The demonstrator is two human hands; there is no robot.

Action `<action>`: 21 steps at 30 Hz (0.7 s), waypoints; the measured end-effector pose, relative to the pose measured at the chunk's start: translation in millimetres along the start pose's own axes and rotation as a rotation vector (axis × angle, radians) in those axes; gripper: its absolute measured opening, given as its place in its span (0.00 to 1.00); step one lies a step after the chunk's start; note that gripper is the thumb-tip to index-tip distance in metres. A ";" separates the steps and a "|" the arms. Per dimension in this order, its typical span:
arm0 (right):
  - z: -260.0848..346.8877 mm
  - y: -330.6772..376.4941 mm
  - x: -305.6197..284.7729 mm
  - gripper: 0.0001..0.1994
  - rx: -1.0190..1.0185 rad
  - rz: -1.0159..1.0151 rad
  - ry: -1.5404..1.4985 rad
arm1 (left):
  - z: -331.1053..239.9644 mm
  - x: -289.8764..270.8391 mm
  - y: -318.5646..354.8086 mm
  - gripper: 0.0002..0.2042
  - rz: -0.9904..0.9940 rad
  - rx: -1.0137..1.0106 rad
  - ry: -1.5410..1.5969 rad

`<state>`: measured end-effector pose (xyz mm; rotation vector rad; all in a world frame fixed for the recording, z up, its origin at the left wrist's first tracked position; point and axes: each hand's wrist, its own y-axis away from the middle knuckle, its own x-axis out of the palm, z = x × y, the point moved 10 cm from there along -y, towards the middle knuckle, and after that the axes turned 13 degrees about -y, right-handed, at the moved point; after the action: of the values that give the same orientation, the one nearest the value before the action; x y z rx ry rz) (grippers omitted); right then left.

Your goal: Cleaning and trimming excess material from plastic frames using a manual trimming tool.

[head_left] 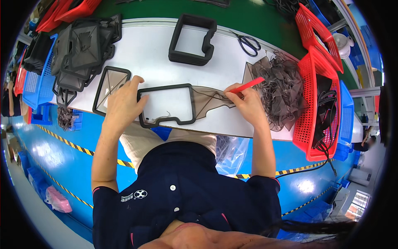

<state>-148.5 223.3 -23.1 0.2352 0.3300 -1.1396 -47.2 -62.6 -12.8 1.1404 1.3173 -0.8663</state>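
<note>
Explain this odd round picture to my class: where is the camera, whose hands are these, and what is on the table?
The camera sits on a person's head and looks down, so the wide lens bends the edges. The forearms coming up from below are that person's own. The left hand presses on a black rectangular frame lying on the white table. The right hand holds a red stick-like tool against grey mesh fabric attached to the frame. Nearby lie a pile of mesh pieces, stacked black frames, scissors and red baskets.

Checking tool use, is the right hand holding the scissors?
No, the right hand holds a red tool; the scissors lie apart on the table.
</note>
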 end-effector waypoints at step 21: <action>-6.1 12.1 19.4 0.08 0.148 0.195 -0.031 | -42.6 -2.1 -26.5 0.07 -0.447 0.276 0.298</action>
<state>-130.9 213.8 -35.8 0.3716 0.1910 -0.9750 -84.4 -29.0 -10.2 1.2416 1.7800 -1.2701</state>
